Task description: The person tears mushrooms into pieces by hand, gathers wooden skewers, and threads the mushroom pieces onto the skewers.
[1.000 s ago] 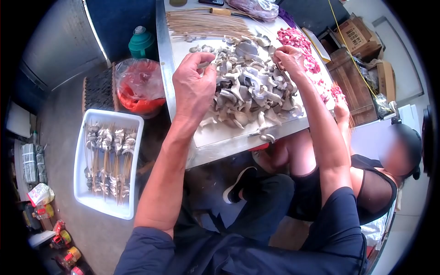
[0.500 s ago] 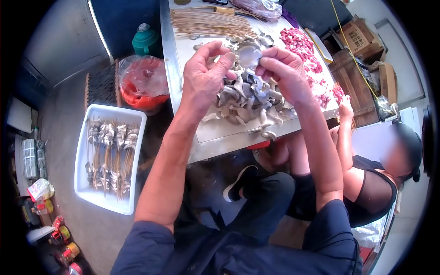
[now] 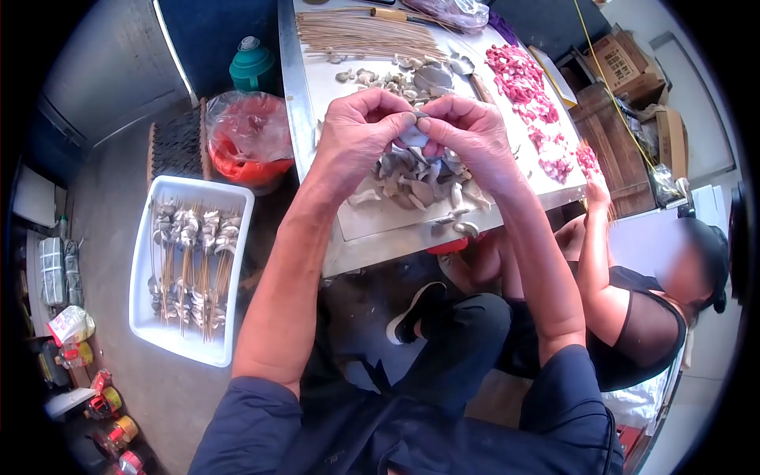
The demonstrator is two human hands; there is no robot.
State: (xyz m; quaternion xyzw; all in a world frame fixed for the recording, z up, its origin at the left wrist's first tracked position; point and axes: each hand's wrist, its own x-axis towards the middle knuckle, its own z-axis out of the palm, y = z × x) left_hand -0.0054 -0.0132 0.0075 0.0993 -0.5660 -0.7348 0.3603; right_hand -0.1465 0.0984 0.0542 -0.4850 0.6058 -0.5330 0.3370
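Over the table, my left hand [image 3: 360, 138] and my right hand [image 3: 469, 136] meet fingertip to fingertip. Both pinch one pale grey oyster mushroom [image 3: 412, 137], partly covered by the fingers and thumbs. Below them spreads a heap of loose oyster mushrooms [image 3: 416, 186] on the white board. A large grey cap [image 3: 433, 79] lies just beyond my hands, among smaller mushroom pieces. Farther back are many thin bamboo skewers [image 3: 364, 36] and a wooden-handled tool [image 3: 389, 14].
Cut raw meat [image 3: 518, 83] lies along the table's right side. A co-worker's hand [image 3: 597, 190] holds skewered meat there. On the floor at left, a white tray [image 3: 141, 305] contains mushroom skewers [image 3: 190, 261]. Near it stand a plastic-lined red bucket [image 3: 249, 170] and a green flask [image 3: 252, 67].
My hands have come together and moved slightly nearer to me, both now gripping the mushroom. The large cap now lies on the heap beyond them.
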